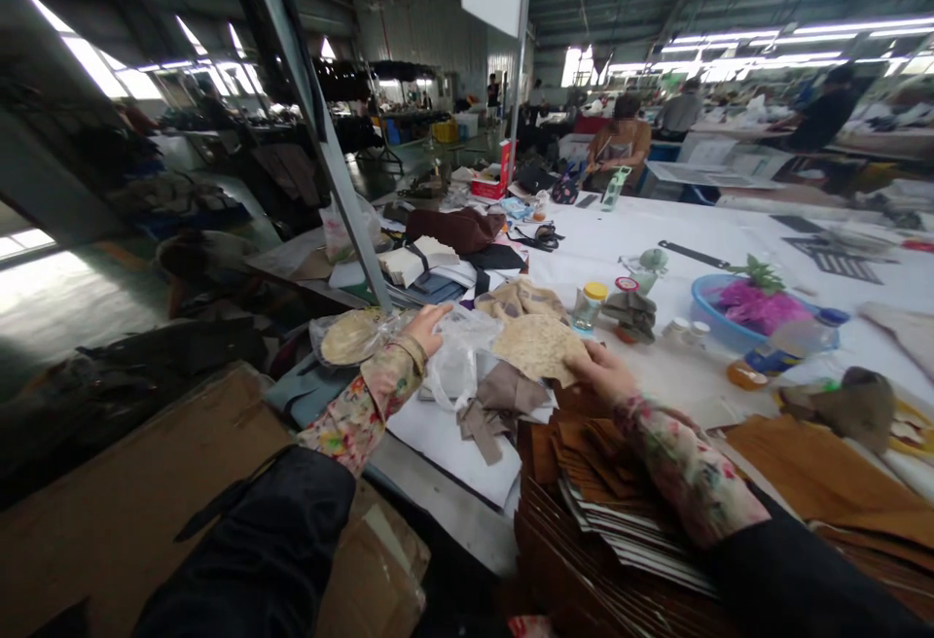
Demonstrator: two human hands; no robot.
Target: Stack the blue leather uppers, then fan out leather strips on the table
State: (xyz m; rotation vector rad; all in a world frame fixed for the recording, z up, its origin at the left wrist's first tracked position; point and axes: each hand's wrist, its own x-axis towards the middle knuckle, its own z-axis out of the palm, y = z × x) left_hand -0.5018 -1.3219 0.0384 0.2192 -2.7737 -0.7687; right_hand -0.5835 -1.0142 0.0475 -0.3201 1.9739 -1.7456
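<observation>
My right hand (pixel 604 373) grips the edge of a round, pale, speckled flatbread (pixel 538 346) between thumb and fingers, holding it above the table. My left hand (pixel 423 330) is closed on the edge of a thin clear plastic bag (pixel 463 332), which hangs down beside the flatbread. Another pale, round flatbread (pixel 348 337) lies in clear plastic left of my left hand. Grey-brown fabric pieces (pixel 503 400) lie below the bag, and a patterned tan cloth (pixel 521 300) is just behind the held flatbread.
Stacked brown pieces (pixel 598 482) lie under my right forearm. A yellow-lidded jar (pixel 590 305), a blue basin (pixel 704 302) and a bottle (pixel 795 341) stand on the white table. A slanted metal post (pixel 328 152) rises at left, above a cardboard box (pixel 146 492). A person sits across the table.
</observation>
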